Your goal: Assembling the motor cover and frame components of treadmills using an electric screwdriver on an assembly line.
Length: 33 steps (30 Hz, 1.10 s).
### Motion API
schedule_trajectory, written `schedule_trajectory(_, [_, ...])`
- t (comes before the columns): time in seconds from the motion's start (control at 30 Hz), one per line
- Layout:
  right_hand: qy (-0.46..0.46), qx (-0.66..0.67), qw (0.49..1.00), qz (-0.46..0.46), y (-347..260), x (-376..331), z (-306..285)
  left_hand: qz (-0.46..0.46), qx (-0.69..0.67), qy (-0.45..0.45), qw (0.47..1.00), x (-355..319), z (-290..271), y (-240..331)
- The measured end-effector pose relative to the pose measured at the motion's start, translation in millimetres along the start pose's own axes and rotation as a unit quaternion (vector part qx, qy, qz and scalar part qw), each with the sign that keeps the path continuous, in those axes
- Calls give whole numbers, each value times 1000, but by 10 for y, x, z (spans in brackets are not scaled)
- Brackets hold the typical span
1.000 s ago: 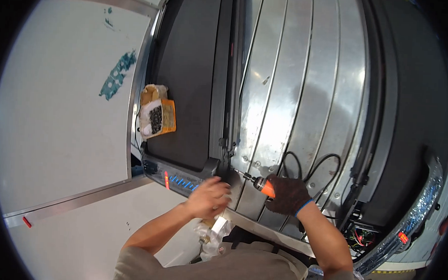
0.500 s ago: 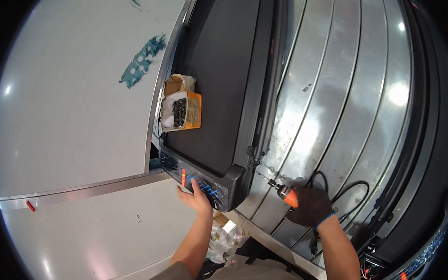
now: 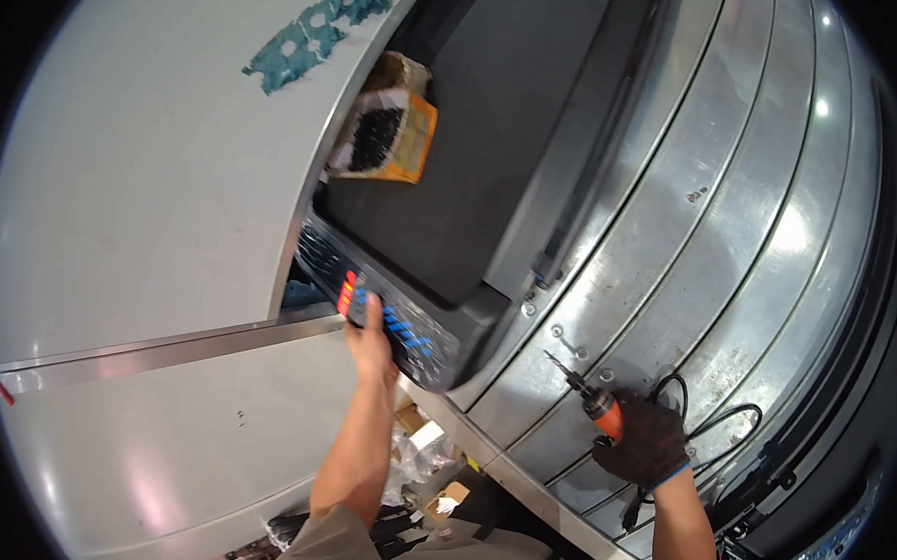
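Observation:
A flat black treadmill (image 3: 474, 151) lies lengthwise in front of me, its near end wrapped in clear film over red and blue markings. My bare left hand (image 3: 369, 349) grips this near end, thumb on top and the other fingers mostly hidden below. In a dark glove with a blue cuff, my right hand (image 3: 647, 441) is closed around an orange and black electric screwdriver (image 3: 600, 407). Its thin bit points up and left over the metal bench, apart from the treadmill. An open orange and white box (image 3: 414, 143) of small black parts, likely screws, stands on the treadmill's belt.
The ribbed metal bench (image 3: 690, 251) runs along the right, a black cable (image 3: 733, 423) looped on it beside my right hand. Another long black unit (image 3: 884, 269) lines the far right. White panels (image 3: 191, 209) fill the left. Cardboard and plastic bags (image 3: 426, 454) lie below the bench edge.
The view has shifted and turned. The screwdriver's bit is now farther from the treadmill's corner. My left hand still holds the near end, which appears swung slightly left.

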State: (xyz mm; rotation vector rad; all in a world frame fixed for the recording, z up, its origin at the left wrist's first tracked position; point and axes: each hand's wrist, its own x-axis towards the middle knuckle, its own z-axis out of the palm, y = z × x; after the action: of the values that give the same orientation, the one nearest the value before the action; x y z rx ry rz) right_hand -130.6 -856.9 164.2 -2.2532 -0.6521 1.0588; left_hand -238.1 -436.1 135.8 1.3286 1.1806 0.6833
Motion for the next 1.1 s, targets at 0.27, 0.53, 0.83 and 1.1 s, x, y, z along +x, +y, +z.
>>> schedule_trajectory(0.27, [14, -36, 998, -53, -408, 537, -103, 506, 389, -71, 766, -275, 656, 786])
schedule_trajectory(0.53, [27, 13, 995, -94, -700, 751, -141, 463, 537, -202, 676, -211, 1248, 987])
schedule_trajectory(0.83, [7, 30, 997, -70, -800, 799, -157, 490, 548, -226, 639, -193, 1255, 1059])
schedule_trajectory(1.1, [34, 35, 996, -75, -808, 842, -129, 493, 537, -238, 642, -223, 1299, 1114])
